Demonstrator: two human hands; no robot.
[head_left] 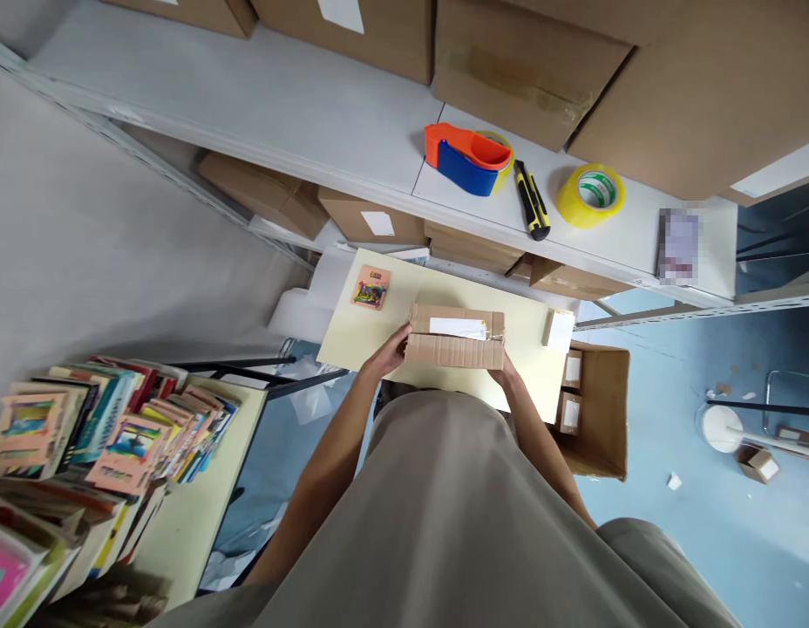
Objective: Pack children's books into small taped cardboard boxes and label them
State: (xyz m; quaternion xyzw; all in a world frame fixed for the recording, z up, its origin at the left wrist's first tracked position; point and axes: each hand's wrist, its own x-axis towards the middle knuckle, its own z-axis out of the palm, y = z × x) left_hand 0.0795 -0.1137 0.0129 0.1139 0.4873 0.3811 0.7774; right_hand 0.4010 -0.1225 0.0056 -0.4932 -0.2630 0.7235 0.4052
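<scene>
A small cardboard box (453,352) with a white label on its top is held between both hands, over the near part of a pale yellow table (397,283). My left hand (392,351) grips the box's left end, fingers bent round the side. At its right end, my right hand (505,373) holds the lower corner, the fingers partly hidden by the cardboard. To the left on the table lies a book (370,288) with a pink cover and a colourful picture. A small white box (559,330) stands at the table's right edge.
On the shelf (352,122) ahead are an orange and blue tape dispenser (466,157), a cutter knife (532,199) and a yellow tape roll (591,195), with large cartons behind. Stacked books (110,419) fill a left-hand table. An open carton (604,410) at right holds small boxes.
</scene>
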